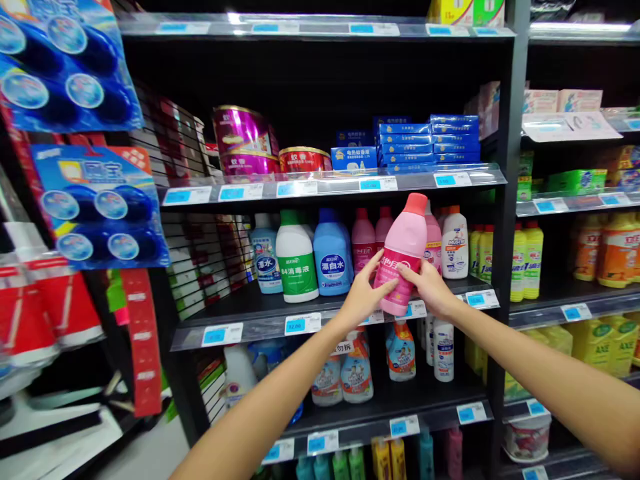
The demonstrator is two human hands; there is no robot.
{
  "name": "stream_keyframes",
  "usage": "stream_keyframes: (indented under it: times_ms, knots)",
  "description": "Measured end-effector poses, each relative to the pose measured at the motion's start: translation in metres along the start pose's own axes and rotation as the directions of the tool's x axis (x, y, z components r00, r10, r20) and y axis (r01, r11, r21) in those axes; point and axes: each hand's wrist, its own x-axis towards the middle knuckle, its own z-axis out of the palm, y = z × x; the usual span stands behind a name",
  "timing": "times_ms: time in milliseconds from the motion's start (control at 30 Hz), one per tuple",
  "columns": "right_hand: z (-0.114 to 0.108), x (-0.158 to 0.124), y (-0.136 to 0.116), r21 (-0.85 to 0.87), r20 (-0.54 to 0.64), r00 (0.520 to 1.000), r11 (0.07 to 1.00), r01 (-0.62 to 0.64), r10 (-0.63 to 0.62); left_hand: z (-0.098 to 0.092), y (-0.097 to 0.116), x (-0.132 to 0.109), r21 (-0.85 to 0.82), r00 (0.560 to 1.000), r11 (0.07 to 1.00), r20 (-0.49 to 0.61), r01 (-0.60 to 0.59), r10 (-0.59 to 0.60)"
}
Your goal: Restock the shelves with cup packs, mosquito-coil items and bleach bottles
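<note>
Hands: left hand [366, 297] and right hand [430, 288] both grip a pink bottle [403, 253] (tilted, red cap up), just above the shelf edge.
Shelf: black [260, 321], lined with upright bottles behind the hands.
Neighbours: blue bottle [333, 253], white bottle [297, 257], both left of the hands.
Label: price tag [303, 324] on the shelf edge.
</note>
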Motion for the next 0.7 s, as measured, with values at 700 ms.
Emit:
stream_keyframes:
  times_ms: [700]
  knots:
    - [-0.067,0.009,0.062,-0.964,0.135,0.953,0.187,0.190,-0.271,-0.010,-0.034,0.082,-0.118,0.970,0.981,-0.171,0.156,-0.175]
